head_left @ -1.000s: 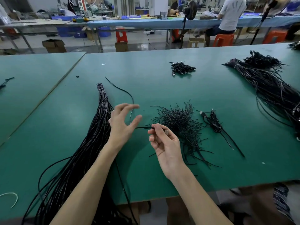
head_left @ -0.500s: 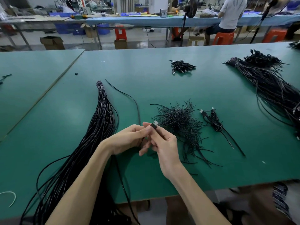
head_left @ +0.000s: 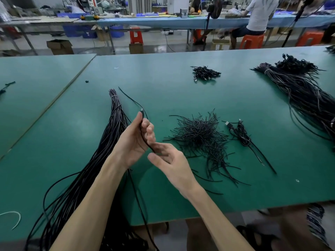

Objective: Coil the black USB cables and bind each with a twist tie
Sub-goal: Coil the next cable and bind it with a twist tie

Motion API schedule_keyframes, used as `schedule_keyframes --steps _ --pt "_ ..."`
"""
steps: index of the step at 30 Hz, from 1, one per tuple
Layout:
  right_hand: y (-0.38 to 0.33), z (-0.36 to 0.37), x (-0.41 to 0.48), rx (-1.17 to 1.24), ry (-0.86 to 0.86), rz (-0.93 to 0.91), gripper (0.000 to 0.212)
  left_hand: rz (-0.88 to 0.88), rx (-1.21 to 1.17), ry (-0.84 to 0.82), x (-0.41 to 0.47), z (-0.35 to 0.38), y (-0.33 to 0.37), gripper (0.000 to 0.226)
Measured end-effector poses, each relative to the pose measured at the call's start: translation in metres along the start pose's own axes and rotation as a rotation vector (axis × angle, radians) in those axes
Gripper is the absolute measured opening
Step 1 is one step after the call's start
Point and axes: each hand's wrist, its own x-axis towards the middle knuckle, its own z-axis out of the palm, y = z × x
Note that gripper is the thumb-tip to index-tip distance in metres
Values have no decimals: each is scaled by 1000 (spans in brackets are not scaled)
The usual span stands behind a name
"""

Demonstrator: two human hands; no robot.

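My left hand (head_left: 134, 140) grips one black USB cable (head_left: 143, 135) near its plug (head_left: 142, 112), which sticks up past the thumb. The cable runs down across the palm to my right hand (head_left: 172, 163), whose fingertips pinch it just below the left hand. From there it hangs off the table's front edge. A long bundle of black cables (head_left: 108, 142) lies just left of my hands. A loose pile of black twist ties (head_left: 199, 134) lies to the right, with one coiled cable (head_left: 241, 133) beside it.
The green table (head_left: 163, 91) also carries a small heap of coiled cables (head_left: 205, 72) at the back and a second large cable bundle (head_left: 304, 91) at the right. A seated person (head_left: 259, 13) works at a far bench.
My hands, together at the plug half a second ago, have drawn apart. The left hand rose with the plug end and the right hand slid down along the cable.
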Motion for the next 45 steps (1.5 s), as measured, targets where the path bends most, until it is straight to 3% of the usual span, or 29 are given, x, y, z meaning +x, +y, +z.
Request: schedule_keyframes --steps 4,9,12,15,19,24,28,35,38,40,45 --pt "2 3 0 -140 29 -34 9 -10 -90 -44 -6 -3 7 46" --pt "2 4 0 -217 26 -85 17 -104 -449 -428 -10 -10 18 68" --pt "1 4 -2 -208 28 -107 19 -90 -450 -511 -9 -19 21 75" --pt "0 1 -3 -77 106 -137 9 -167 -314 -516 -14 -27 24 74" --pt "1 -3 -2 121 173 -92 9 -247 374 -361 -24 -33 24 60" --pt "1 -2 -3 190 214 -60 10 -348 683 -422 -24 -29 23 58" --pt "1 -3 -3 202 259 -51 15 -227 752 -376 -17 -23 12 52" --pt "1 -4 -2 236 277 -51 17 -198 704 -605 -16 -31 13 40" --pt "1 -4 -2 234 295 -67 17 -260 737 -594 -15 -28 12 36" --pt "0 -2 -2 232 333 -87 14 -207 803 -533 -13 -22 8 32" --pt "2 -2 -1 45 470 -220 23 191 1169 -42 0 -14 -11 17"
